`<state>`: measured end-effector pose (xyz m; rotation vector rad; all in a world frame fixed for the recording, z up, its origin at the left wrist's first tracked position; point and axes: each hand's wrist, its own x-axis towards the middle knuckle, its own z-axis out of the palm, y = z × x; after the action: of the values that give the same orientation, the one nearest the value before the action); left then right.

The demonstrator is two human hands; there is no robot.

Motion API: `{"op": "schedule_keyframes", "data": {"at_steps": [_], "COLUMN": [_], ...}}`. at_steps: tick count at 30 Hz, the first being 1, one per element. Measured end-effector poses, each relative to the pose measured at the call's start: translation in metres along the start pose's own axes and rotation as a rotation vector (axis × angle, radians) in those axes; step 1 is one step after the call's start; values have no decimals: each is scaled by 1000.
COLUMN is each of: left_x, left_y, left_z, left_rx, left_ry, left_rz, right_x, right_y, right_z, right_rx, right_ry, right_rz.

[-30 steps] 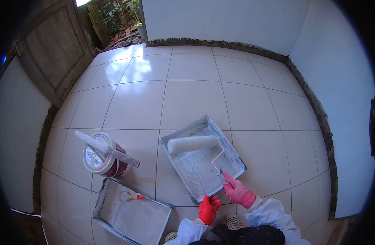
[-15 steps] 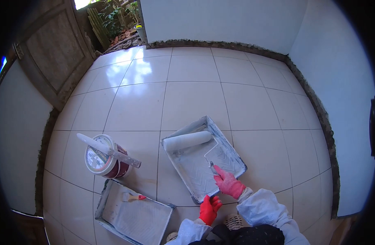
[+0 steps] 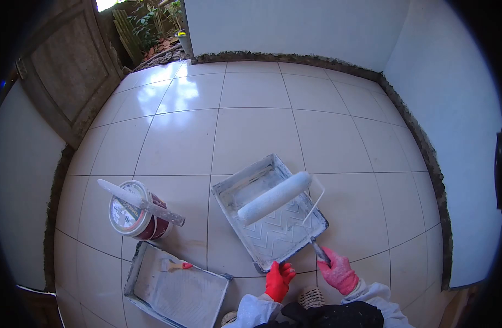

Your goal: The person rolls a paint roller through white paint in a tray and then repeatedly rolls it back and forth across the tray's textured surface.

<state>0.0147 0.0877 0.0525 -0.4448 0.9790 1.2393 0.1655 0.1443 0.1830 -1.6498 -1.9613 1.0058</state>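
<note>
A paint roller with a white sleeve (image 3: 275,198) is held by its handle in my right hand (image 3: 339,271), gloved in pink, its fingers wrapped round the grip. The sleeve hangs over a paint tray (image 3: 262,240) with a zigzag-ribbed floor. At the tray's near edge is my left hand (image 3: 279,281) in a red glove; its fingers are bent at the rim, and whether they grip it is unclear. To the left, a second tray (image 3: 180,295) holds a small brush (image 3: 177,265) with a red-tipped handle.
A lidded paint bucket (image 3: 131,210) stands behind the second tray, with a long scraper-like tool (image 3: 141,203) lying across its lid. Pale tiles (image 3: 253,134) cover the floor. White walls (image 3: 294,27) and a wooden door (image 3: 70,65) surround it. My shoe (image 3: 311,297) is near the trays.
My right hand has drawn back toward me and to the right. The roller has risen off the tray's far end and now hangs above its middle. My left hand has hardly moved.
</note>
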Motion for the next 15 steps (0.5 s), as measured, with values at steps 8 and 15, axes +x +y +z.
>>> {"op": "schedule_keyframes", "data": {"at_steps": [8,15], "left_x": [1,2], "left_y": [-1,-3], "left_z": [-2,-3], "left_rx": [-11,-46], "left_ry": [-24,-37], "left_rz": [4,18], "right_x": [16,11], "right_y": [-30,-37], "right_z": [-39,-49], "right_rx": [-142,-602], "right_ry": [338,290], "right_rz": [-267,-395]}}
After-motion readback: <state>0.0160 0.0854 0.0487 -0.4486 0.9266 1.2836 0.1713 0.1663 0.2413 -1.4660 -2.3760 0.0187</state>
